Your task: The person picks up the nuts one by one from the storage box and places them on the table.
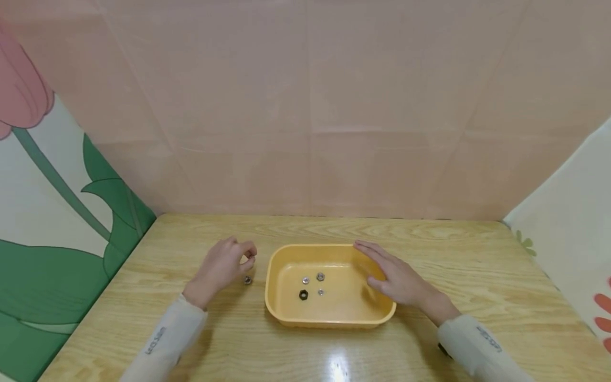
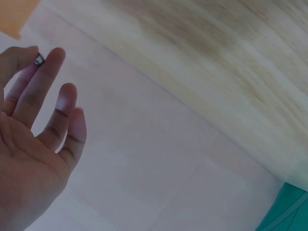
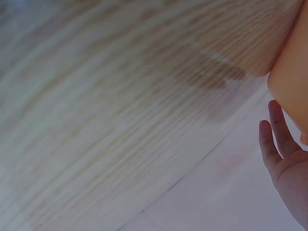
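Head view gives me the table (image 1: 234, 353), and I read clock hours from the tray (image 1: 329, 322), twelve being the far side. At twelve, a narrow strip of wood parts the tray's rim from the table's far edge, where the pink cloth (image 1: 310, 164) rises as a wall. At six I have a broader stretch of wood with a bright glare spot; at three, more wood runs out past the right hand (image 1: 400, 277) toward the white cloth (image 1: 568, 212). Beyond ten, the leaf-print cloth (image 1: 52, 281) bounds the table's edge.

My left hand (image 1: 221, 268) hovers toward ten, apart from the rim, its grip narrow: in the left wrist view the fingertips pinch a small nut (image 2: 39, 60). A loose nut (image 1: 247, 280) lies on the wood at nine, just under that hand. The right hand stands in the way at three, fingers long and grip wide, over the tray's rim; I cannot tell whether it touches. Inside the tray, mostly toward nine, lie a black nut (image 1: 303, 295) and three silver nuts (image 1: 320, 276). At four, a dark thing (image 1: 444, 350) is partly hidden by the right sleeve (image 1: 477, 342)
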Motion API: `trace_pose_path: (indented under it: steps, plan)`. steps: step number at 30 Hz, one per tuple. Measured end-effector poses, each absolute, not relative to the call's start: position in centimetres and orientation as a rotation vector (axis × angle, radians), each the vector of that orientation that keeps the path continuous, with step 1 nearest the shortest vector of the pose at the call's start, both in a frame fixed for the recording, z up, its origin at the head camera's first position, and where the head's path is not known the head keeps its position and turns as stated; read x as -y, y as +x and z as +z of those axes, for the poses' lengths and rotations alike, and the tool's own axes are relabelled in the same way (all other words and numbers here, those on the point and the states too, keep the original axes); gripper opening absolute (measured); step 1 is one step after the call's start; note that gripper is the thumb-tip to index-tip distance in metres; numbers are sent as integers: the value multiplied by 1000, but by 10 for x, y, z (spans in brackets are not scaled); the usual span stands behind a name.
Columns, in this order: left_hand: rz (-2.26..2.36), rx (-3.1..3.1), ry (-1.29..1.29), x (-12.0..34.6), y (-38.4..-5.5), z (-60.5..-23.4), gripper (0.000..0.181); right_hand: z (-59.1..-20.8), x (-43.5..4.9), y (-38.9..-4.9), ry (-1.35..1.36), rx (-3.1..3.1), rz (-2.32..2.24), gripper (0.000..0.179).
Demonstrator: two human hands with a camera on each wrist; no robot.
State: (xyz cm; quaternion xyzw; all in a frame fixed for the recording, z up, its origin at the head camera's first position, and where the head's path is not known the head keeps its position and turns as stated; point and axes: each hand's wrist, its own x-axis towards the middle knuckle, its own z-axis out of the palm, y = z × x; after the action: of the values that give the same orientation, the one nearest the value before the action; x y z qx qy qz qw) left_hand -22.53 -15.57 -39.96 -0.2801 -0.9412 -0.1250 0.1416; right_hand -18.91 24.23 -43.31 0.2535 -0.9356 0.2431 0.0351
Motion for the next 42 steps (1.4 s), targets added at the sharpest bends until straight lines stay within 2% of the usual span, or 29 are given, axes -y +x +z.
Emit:
trace_pose_path:
  steps: [42]
  plan:
    - [-274, 3038, -681, 179, -220, -412, 5, -433, -241, -188, 767, 2888, 749, 74]
